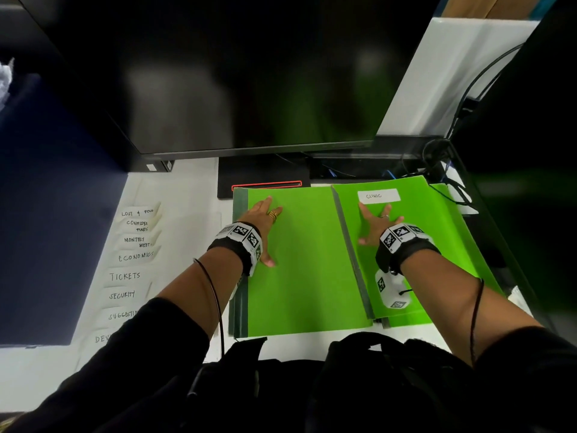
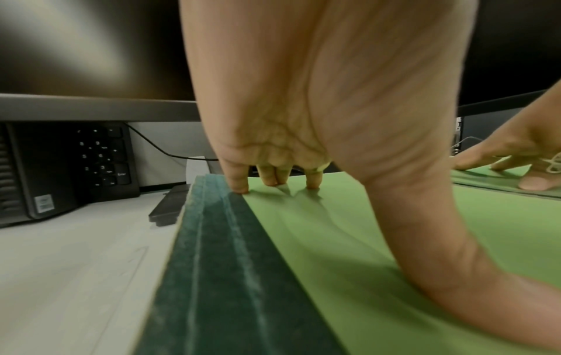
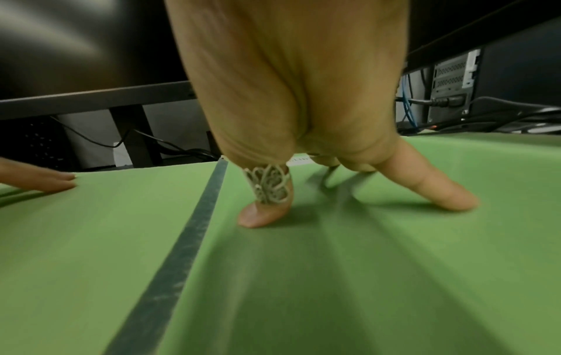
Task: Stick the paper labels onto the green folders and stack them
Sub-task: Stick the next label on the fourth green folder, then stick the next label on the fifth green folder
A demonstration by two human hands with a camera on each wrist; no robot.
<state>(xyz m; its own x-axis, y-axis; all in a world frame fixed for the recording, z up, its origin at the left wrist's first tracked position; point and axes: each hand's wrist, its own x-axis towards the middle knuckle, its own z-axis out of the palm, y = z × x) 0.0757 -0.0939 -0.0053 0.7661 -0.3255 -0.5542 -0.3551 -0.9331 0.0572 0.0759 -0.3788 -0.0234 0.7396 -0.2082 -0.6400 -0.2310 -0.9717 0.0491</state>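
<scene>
Two piles of green folders lie side by side on the white desk. The left pile's top folder (image 1: 303, 260) (image 2: 364, 252) is bare, with a dark green spine (image 2: 218, 264) on its left. My left hand (image 1: 265, 220) (image 2: 273, 182) rests flat on it, fingers straight. The right pile's top folder (image 1: 437, 245) (image 3: 364, 264) carries a white label reading CLINIC (image 1: 378, 195). My right hand (image 1: 376, 225) (image 3: 349, 192) presses flat on it just below the label, fingers spread. A column of handwritten paper labels (image 1: 131, 267) lies on the desk to the left.
A large dark monitor (image 1: 249, 73) hangs over the back of the desk, its stand base (image 1: 265, 178) right behind the folders. Cables (image 1: 446, 170) and a computer case (image 3: 452, 79) crowd the back right. A black keypad device (image 2: 100, 158) stands at back left.
</scene>
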